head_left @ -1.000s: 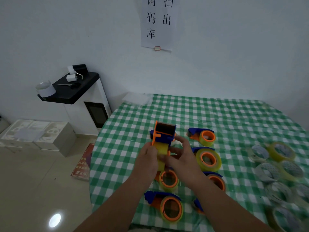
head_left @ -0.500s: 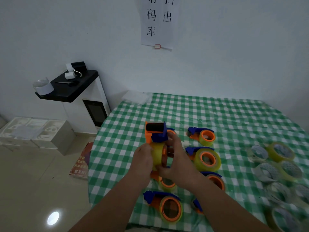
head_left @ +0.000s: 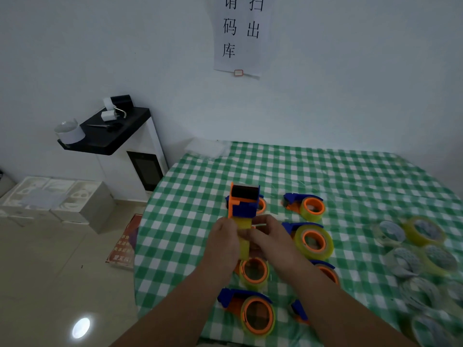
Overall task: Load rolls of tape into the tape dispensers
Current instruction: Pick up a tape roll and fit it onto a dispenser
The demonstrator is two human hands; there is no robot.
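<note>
An orange-and-blue tape dispenser [head_left: 244,202] with its yellow roll [head_left: 244,240] is gripped above the checked table [head_left: 350,186] by the left hand [head_left: 223,242] and right hand [head_left: 271,237], fingers curled round it, apparently so the tape can be seated.

An orange-and-blue tape dispenser [head_left: 244,202] stands upright above the checked tablecloth [head_left: 338,176], its dark mouth at the top, a yellowish roll of tape [head_left: 243,237] seated edge-on in its lower part; around it on the cloth lie loaded dispensers on their sides, orange cores up: one [head_left: 304,206] to its right, one [head_left: 309,240] nearer, one [head_left: 253,271] below it, one [head_left: 248,313] at the near edge; loose rolls [head_left: 423,230] cluster well apart at the cloth's right side.
</note>
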